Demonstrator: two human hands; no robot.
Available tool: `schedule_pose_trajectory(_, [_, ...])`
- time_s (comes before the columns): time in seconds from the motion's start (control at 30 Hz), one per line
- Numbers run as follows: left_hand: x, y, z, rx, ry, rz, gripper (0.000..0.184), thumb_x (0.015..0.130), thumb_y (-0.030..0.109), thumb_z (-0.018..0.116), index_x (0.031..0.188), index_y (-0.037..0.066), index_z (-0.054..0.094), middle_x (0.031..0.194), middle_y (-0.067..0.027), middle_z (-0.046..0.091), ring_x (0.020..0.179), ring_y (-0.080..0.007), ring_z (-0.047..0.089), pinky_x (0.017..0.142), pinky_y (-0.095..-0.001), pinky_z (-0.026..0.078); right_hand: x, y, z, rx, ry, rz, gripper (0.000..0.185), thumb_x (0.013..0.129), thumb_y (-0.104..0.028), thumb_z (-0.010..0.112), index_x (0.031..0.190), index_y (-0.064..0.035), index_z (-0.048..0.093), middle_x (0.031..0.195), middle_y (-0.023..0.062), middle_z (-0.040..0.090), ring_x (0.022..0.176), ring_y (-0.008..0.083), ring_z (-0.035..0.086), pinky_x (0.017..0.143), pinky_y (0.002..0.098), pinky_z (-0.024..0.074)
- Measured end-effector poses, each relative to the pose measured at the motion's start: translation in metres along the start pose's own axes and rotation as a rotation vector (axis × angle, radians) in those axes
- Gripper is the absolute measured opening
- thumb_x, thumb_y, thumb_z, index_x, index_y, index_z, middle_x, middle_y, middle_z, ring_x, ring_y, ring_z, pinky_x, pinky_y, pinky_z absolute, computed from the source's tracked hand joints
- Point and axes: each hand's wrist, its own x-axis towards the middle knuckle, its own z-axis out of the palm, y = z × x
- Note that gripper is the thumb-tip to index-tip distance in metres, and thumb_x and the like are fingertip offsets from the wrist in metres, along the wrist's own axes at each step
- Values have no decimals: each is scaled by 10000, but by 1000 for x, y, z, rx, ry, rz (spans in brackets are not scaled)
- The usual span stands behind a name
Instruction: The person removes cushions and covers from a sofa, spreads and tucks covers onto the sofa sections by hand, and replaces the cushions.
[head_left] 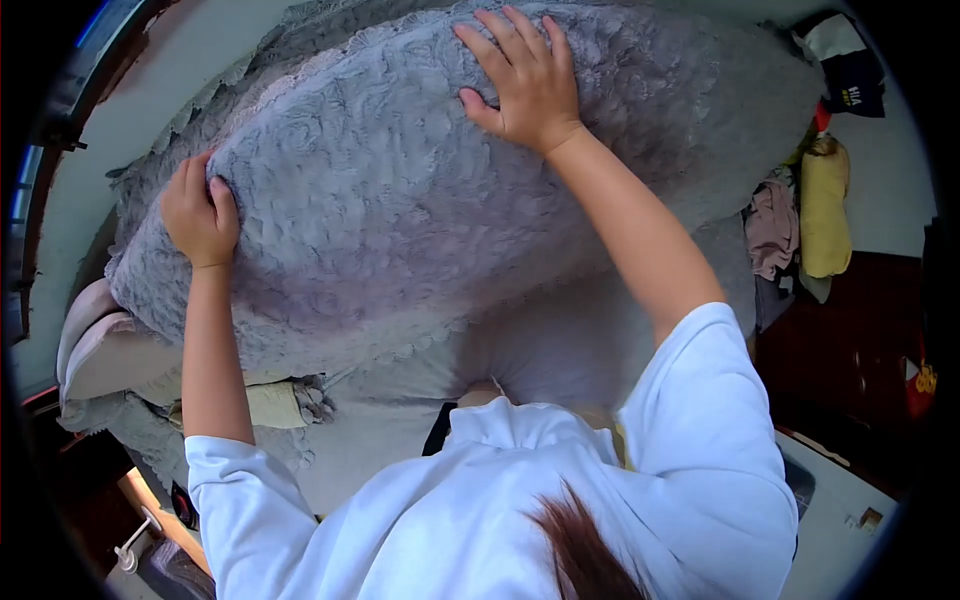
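A large grey plush cover (380, 190) with a lacy edge spreads across the upper part of the view. At its left edge, my left hand (203, 213) is closed on the fabric, thumb on the near face and fingers over the border. My right hand (525, 85) lies on the upper middle of the cover with its fingers spread, pressed flat and gripping nothing. Beneath the cover shows a smooth grey sheet (570, 340).
Light padded cushions (120, 355) sit at the left. On the right are a yellow bolster (825, 210), a pink cloth (772, 228) and a dark bag (850, 75). Dark red wooden furniture (840, 340) stands below them. A window frame runs along the upper left.
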Motion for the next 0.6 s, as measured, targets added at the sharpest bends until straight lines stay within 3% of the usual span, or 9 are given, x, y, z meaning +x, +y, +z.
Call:
schedule_pose_trajectory(0.03, [2,0,0,-4,4,13,260,723,161,449,920,52,577,824,-119,554,741,-305,530,649,-366,395,4,0,-1,24,42,-12,475,712,-324,522,1138,-115,498,1062,131,511,1054,299,452,925,472,304])
schedule_pose_trajectory(0.13, [3,-3,1,-18,-27,25,266,722,159,451,931,54,577,840,-117,558,771,-301,536,676,-363,398,-4,5,5,27,-54,26,628,647,-376,523,1216,-123,449,1135,135,485,1115,310,420,958,517,267])
schedule_pose_trajectory(0.3, [1,1,-5,101,-8,40,279,743,165,465,979,51,562,899,-135,561,856,-298,527,758,-360,387,-4,1,5,-54,-74,42,579,682,-373,510,1199,-116,466,1141,136,494,1119,311,423,960,498,277])
schedule_pose_trajectory(0.33, [-3,6,-11,75,115,-12,260,767,160,451,974,39,553,894,-133,556,855,-285,524,762,-349,384,-6,0,6,-75,-86,42,574,698,-385,507,1200,-110,468,1150,144,497,1123,315,424,965,487,280])
schedule_pose_trajectory(0.4, [-16,21,-15,29,378,-105,229,814,150,425,964,16,534,885,-130,547,852,-259,517,769,-326,378,-18,3,19,-96,-81,63,557,711,-354,531,1231,-179,435,1209,63,454,1163,237,391,984,469,253])
schedule_pose_trajectory(0.47, [-74,47,-24,-336,527,-498,193,867,132,373,911,-5,503,855,-102,516,807,-188,487,732,-276,364,-17,9,26,-125,-64,63,547,714,-342,538,1234,-216,426,1219,23,441,1175,198,380,986,461,248])
schedule_pose_trajectory(0.53, [-166,68,-26,-688,445,-927,221,879,150,354,774,23,500,741,-57,492,675,-131,443,609,-264,351,-17,8,27,-155,-46,41,527,706,-350,529,1209,-220,443,1181,22,457,1161,199,389,971,463,263])
schedule_pose_trajectory(0.57, [-214,78,-31,-716,174,-1122,314,898,247,361,772,24,543,763,-70,542,702,-139,506,616,-280,399,-18,9,28,-159,-43,38,527,708,-347,525,1212,-217,440,1182,22,457,1158,199,391,970,463,264])
schedule_pose_trajectory(0.6, [-251,84,-22,-916,54,-1422,352,891,329,392,853,15,546,846,-92,560,766,-150,536,653,-295,426,-17,10,28,-164,-43,32,526,711,-344,521,1214,-214,436,1182,21,457,1154,199,394,970,463,265])
